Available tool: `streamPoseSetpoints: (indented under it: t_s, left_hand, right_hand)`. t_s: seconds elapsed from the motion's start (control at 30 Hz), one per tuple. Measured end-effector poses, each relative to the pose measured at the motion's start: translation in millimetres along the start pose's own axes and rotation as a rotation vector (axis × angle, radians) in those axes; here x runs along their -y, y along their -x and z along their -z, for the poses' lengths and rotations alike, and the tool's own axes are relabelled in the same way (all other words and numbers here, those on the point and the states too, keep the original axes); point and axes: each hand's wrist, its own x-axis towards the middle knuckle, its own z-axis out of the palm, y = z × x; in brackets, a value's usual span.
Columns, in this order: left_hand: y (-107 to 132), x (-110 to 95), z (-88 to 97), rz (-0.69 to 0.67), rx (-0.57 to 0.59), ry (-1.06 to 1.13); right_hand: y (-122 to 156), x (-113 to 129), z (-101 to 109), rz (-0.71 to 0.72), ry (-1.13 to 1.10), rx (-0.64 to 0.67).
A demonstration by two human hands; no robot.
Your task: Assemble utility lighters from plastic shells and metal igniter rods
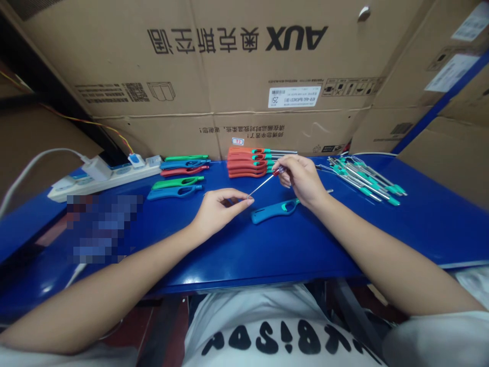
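My right hand (303,179) is closed around the red handle of a screwdriver (277,172). Its thin metal shaft slants down to the left, and the tip ends at the fingertips of my left hand (218,213). Thumb and forefinger of that hand are pinched together; whatever small thing may be between them is too small to make out. Just below the screwdriver, a blue gas lighter (273,211) with a green trigger lies on the blue table (237,257). Its metal tube is partly hidden behind my right hand.
Orange-red lighters (246,165) are stacked at the back. Several coloured handle shells (178,191) lie at the left, near a white power strip (110,178). Metal lighter tubes with green parts (367,178) lie at the right. Cardboard (229,76) stands behind the table.
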Motion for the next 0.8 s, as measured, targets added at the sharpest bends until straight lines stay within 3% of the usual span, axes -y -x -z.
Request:
streamPoseSetpoints:
  t_s: [0.8]
  left_hand:
    - [0.9,2.7,0.2,-0.022,0.025,-0.019]
  right_hand:
    - [2.7,2.8,-1.3,0.037,0.027,-0.004]
